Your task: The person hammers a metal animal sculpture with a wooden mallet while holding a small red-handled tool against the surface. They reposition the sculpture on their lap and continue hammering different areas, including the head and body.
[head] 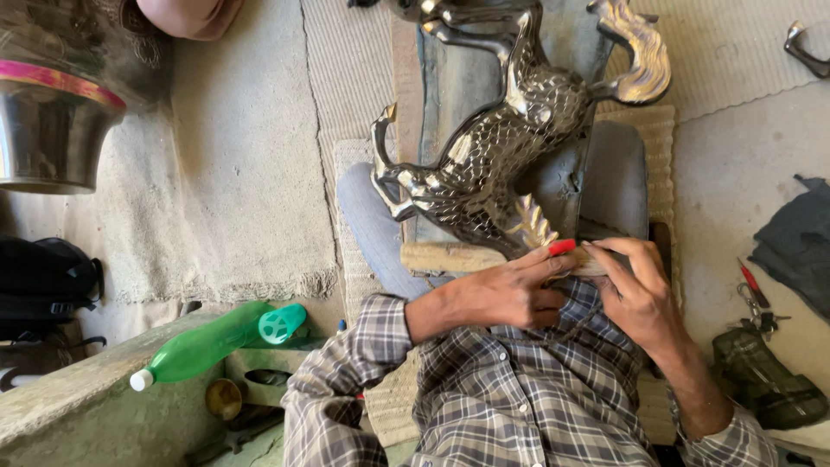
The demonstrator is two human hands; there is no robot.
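Risk first: the metal horse figure [510, 147] lies across the person's lap, resting on legs rather than on anything flat, so it could likely rock or slide off toward the floor if pressure comes from one side. The thin tail and the raised legs look like the parts that would bend or snag. Both hands are bunched at the mane end, close to pointed, flame-shaped edges, so a slip could probably nick a finger. Left hand [506, 294] is curled around a wooden handle [450, 257], grip clenched on it, fingers reaching toward a small red piece [562, 246]; whether that piece belongs to the handle cannot be told. Right hand [635, 290] presses its fingers on the same spot beside the red piece; whether this grip clasps anything is not visible. Horse: shiny silver-toned metal, scale-like hammered pattern over the body, smooth curved tail, hard and probably heavy. Handle: pale, worn, roughly round wood. Shirt is soft grey plaid. Around: green plastic bottle [212, 342] lying on a rough ledge, polished metal bowl [52, 130] at left, dark cloth [795, 242] and keys [759, 307] on the floor at right.
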